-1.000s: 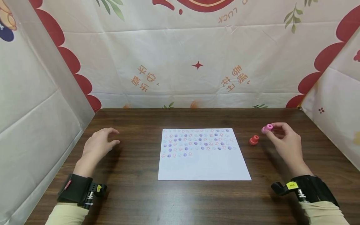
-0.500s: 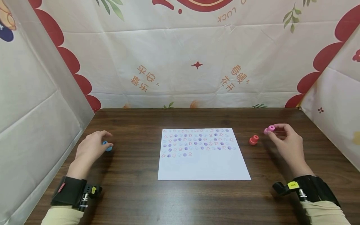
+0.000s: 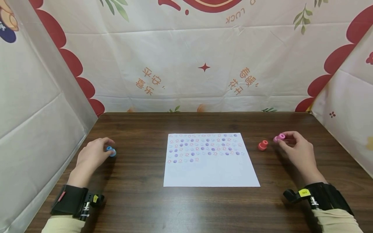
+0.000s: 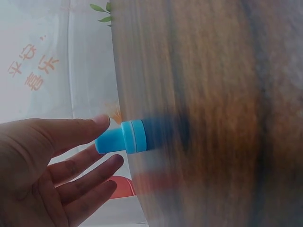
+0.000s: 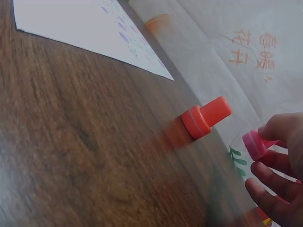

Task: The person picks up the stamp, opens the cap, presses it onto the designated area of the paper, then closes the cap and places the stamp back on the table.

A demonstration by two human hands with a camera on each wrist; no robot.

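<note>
On the left of the table a small blue stamp (image 3: 111, 151) stands upright, its base on the wood. My left hand (image 3: 92, 152) is right beside it, fingers loosely extended. In the left wrist view the thumb overlaps the handle of the blue stamp (image 4: 120, 137), and whether it touches is unclear. My right hand (image 3: 297, 149) pinches a pink stamp (image 3: 279, 138) between thumb and fingers. The right wrist view shows the pink stamp (image 5: 255, 144) tilted, its base raised off the table. A red stamp (image 3: 263, 145) stands upright to the left of that hand.
A white paper sheet (image 3: 209, 173) lies mid-table, with rows of small red, blue and purple prints on its upper half. Printed white cloth (image 3: 186, 48) hangs behind the dark wooden table (image 3: 180, 210) and at both sides.
My left hand has moved left and slightly nearer, so the blue stamp, previously out of sight, now shows. The right hand has shifted slightly right and lower with the pink stamp.
</note>
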